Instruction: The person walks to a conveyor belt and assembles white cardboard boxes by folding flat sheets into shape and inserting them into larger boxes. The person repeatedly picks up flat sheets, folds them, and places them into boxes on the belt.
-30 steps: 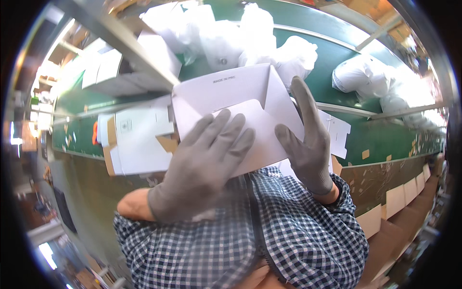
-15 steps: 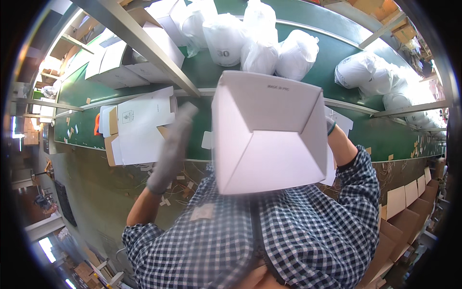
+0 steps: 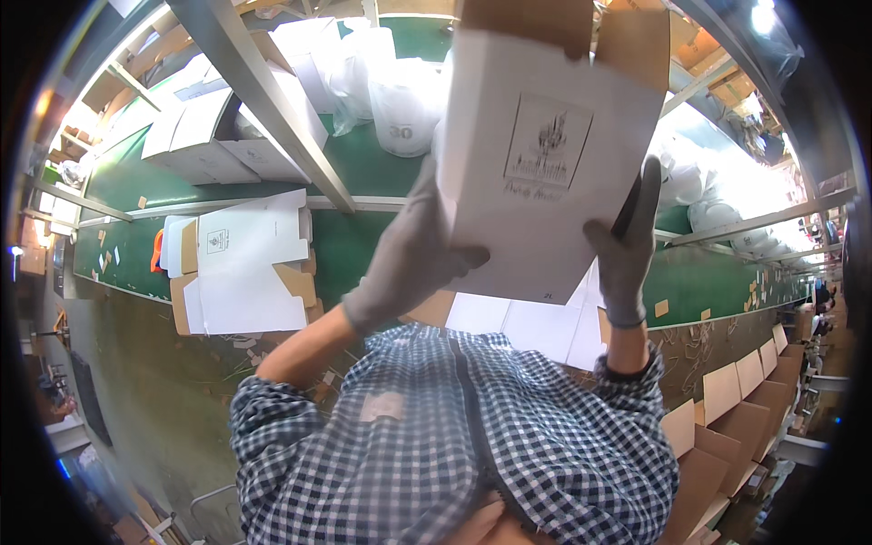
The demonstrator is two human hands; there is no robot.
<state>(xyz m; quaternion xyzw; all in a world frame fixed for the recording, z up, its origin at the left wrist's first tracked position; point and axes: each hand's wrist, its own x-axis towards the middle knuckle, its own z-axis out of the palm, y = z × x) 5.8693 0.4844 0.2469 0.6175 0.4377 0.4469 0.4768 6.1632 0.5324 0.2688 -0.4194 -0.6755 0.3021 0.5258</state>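
A white cardboard box [image 3: 554,232] with a dark printed emblem is held up in front of me, tilted, its brown-lined flaps raised at the far end. My left hand [image 3: 416,259], in a grey glove, grips its left side, thumb across the printed face. My gloved right hand [image 3: 629,250] is closed on the right edge, thumb on the front and fingers along the side. Below the box, a flat white carton [image 3: 522,325] shows at the near edge of the green work surface [image 3: 359,245]. Several flattened white cartons [image 3: 250,272] lie to the left.
Beyond a metal rail [image 3: 368,203] stand white boxes [image 3: 195,150] with raised flaps and white plastic-wrapped containers [image 3: 402,109]. A slanting metal post [image 3: 263,100] rises at the left. Brown cartons [image 3: 740,418] line the right side. An orange object [image 3: 157,252] lies by the flattened cartons.
The box has turned from its folded bottom to its printed side and moved up and away from me. My left hand, apart from it before, now grips its left side.
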